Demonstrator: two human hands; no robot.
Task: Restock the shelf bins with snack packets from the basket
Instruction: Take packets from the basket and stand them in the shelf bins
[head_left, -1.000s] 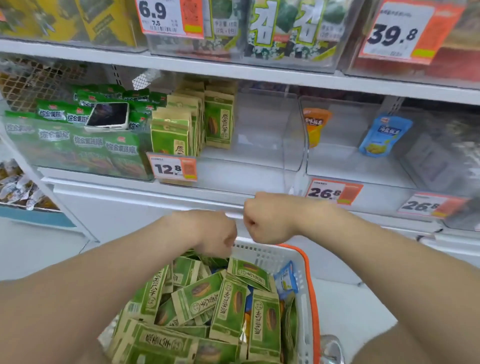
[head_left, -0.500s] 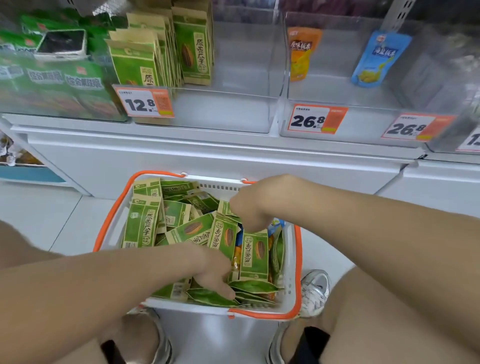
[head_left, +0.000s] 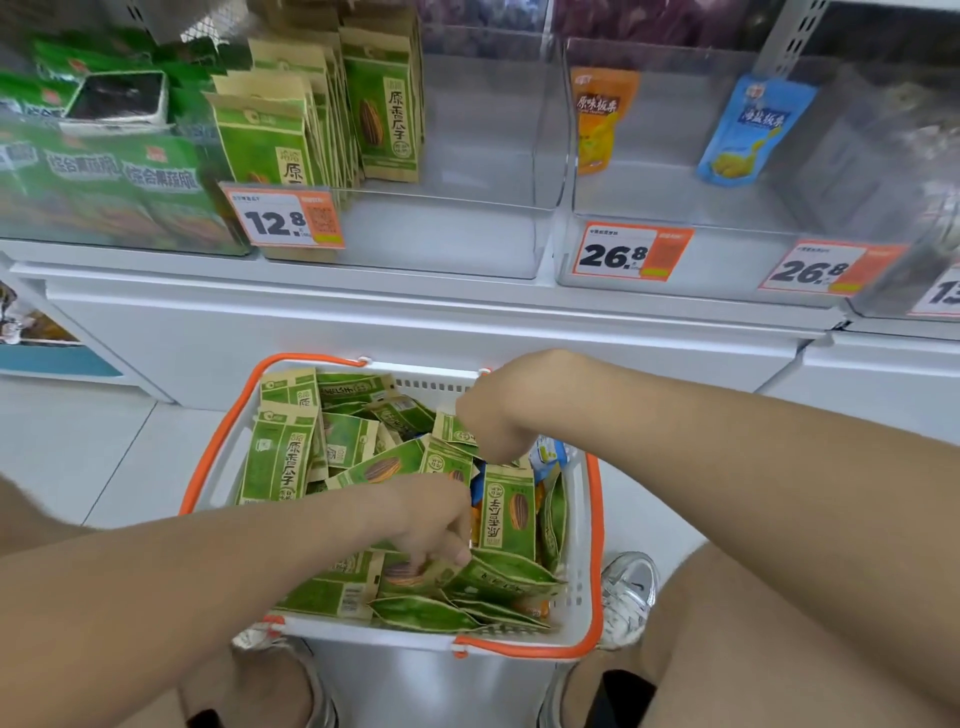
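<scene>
Nearest, the left hand (head_left: 431, 525) curls its fingers onto a green packet (head_left: 410, 571) lying flat at the near side of the basket (head_left: 592, 545) — pinching its edge, by the look. Farther in, the right hand (head_left: 493, 410) dips among the heap, fingers hidden, so its hold cannot be told. Beyond, up and to the left, the shelf bin (head_left: 441, 244) holds matching packets (head_left: 382, 119) standing upright — a lifted packet likely needs turning on end.

A phone (head_left: 117, 98), seemingly, lies left of orange price tags (head_left: 284, 221).

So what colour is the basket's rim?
Orange; the basket rim shows clearly in the head view.
</scene>
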